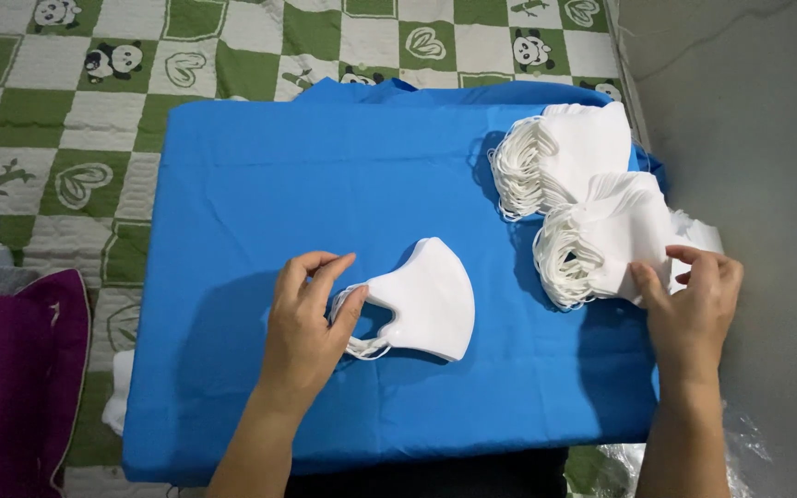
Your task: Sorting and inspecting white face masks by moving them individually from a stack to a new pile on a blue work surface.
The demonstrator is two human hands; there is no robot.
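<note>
A small stack of white face masks (428, 300) lies in the middle of a blue cloth-covered board (260, 184). My left hand (306, 323) pinches the ear loops at the stack's left end. Two larger piles of white masks sit at the right: a far pile (569, 152) and a near pile (606, 240), their loops fanned to the left. My right hand (691, 304) grips the right edge of the near pile with thumb and fingers.
The blue board rests on a green-and-white checked quilt (66, 138) with panda prints. A purple cushion (11, 378) lies at the lower left. A grey floor (758, 120) runs along the right, with clear plastic wrap (740, 443) at the bottom right.
</note>
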